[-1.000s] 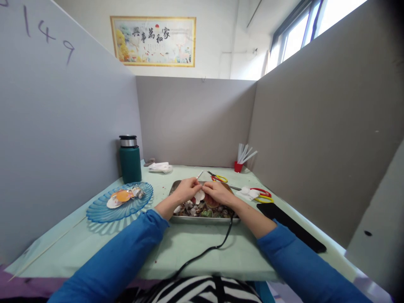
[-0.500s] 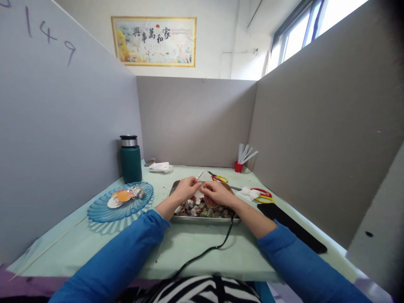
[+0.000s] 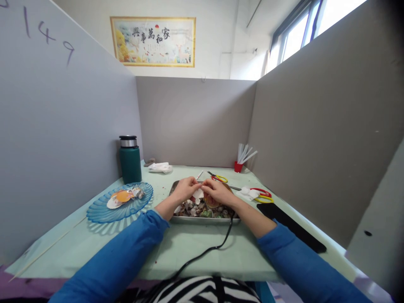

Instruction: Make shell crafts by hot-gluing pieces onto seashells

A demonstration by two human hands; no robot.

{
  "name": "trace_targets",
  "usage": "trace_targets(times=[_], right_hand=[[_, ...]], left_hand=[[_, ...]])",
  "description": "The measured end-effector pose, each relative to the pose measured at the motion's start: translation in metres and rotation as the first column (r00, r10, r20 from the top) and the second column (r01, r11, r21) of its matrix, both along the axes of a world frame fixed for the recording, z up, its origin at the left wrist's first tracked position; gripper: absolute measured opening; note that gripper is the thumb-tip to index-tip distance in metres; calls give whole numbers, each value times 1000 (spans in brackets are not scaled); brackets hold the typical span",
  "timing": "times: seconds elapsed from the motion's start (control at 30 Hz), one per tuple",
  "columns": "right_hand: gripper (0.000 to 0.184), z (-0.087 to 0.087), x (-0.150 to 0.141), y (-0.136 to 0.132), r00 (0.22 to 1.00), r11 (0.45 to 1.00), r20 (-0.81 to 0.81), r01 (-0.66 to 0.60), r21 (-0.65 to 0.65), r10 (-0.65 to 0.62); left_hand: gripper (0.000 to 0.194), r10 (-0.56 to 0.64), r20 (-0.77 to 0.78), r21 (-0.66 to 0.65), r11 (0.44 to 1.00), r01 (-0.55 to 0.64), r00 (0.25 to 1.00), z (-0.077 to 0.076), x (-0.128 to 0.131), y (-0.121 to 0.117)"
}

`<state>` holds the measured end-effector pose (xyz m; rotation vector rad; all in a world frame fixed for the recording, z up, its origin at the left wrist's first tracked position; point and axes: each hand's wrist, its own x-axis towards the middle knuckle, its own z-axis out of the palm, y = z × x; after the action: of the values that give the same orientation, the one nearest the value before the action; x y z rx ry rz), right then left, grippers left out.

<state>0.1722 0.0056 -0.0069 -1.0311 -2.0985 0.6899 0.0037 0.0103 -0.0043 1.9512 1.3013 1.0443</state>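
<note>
Over a metal tray my left hand and my right hand meet at the fingertips. Both are closed in a pinch, on something too small or too covered to make out. A pale, shell-like piece shows just below the fingertips; whether it is held or lies in the tray I cannot tell. Several small seashells of mixed colours fill the tray, with a greenish one near its front. A black cable runs from beside my right wrist over the tray's edge towards me.
At left are a blue scalloped plate with shells, and a green bottle. Behind the tray lie scissors; white tissue and more scissors are at right. A red cup holds translucent sticks. A black flat object lies at right.
My hands have barely moved; the fingertips are slightly closer together. The whole view has shifted a little, and the things on the table stay in place.
</note>
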Motion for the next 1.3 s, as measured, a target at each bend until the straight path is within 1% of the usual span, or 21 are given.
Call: trace_targets(times=[0.17,0.37,0.5,0.63,0.73,0.83,0.9,1.0,1.07,1.2,1.3], right_hand=[[18,1,0,-1,1000,1000,0,-12,-9,12],[19,0,0,0,1000,1000,-4,-7,-24,7],[21,-4,0,3,998,997,-67,-19,-76,14],[21,-8,1,8,991,991,-133,-48,-124,31],[22,-9,1,9,988,992,-147,-58,-116,41],[23,-9,2,9,989,993,-137,-65,-98,51],[24,-9,2,8,992,994,-110,-70,-81,61],[27,-9,2,7,995,995,-73,-71,-63,67],[29,-8,1,7,994,995,-81,-75,-62,70],[28,-6,1,6,988,995,-127,-88,-39,83],[31,-6,1,6,989,994,-116,-94,-59,87]], left_hand=[[22,-49,25,9,999,48,999,0,0,-1],[22,-51,36,-5,999,51,998,1,1,-1],[26,-46,45,-14,999,46,998,0,1,-1],[31,-65,53,-37,997,67,996,-1,0,-2],[30,-75,40,-45,996,77,996,-1,-2,-2],[29,-98,102,-67,992,105,990,-1,-3,-1],[29,-79,149,-77,993,91,986,1,-3,-1],[28,-34,148,-80,996,46,988,3,-1,-3],[29,-28,153,-91,995,43,988,5,0,-4],[34,-68,228,-126,987,99,971,6,1,-7],[34,-104,198,-109,986,127,975,5,0,-6]])
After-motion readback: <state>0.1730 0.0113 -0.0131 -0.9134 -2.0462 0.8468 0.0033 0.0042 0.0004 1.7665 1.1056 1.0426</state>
